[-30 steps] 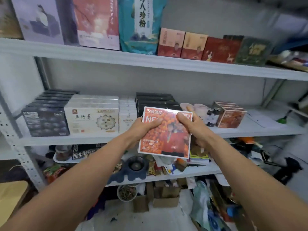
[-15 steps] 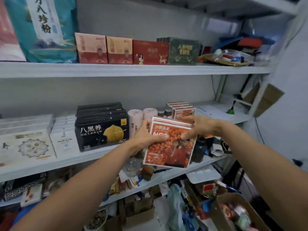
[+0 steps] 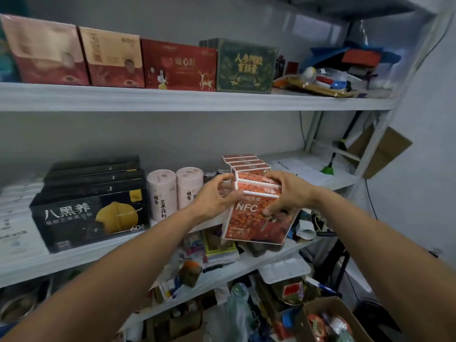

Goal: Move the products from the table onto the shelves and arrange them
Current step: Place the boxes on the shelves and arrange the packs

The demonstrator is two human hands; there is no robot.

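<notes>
The person holds a small stack of orange NFC boxes (image 3: 256,218) at the front edge of the middle shelf (image 3: 98,245), towards its right end. The stack is not yet set down: its lower part hangs in front of and below the shelf edge. The right hand (image 3: 288,191) lies over the top, its fingers (image 3: 274,208) curled down onto the printed face of the front box, probably to keep the boxes pressed together as one block. The left hand (image 3: 214,198) grips the stack's left side with curled fingers and a raised thumb, seemingly to stop the boxes from fanning apart.

Directly behind the stack stands a row of matching boxes (image 3: 249,164), set front to back, so the stack appears to be lined up to continue that row forwards. Just to the left stand two pink canisters (image 3: 162,193) and some dark-capped bottles (image 3: 209,175), and further left a block of black boxes (image 3: 91,218). The gap is narrow, so the stack probably needs to go in straight to avoid knocking the canisters.
</notes>
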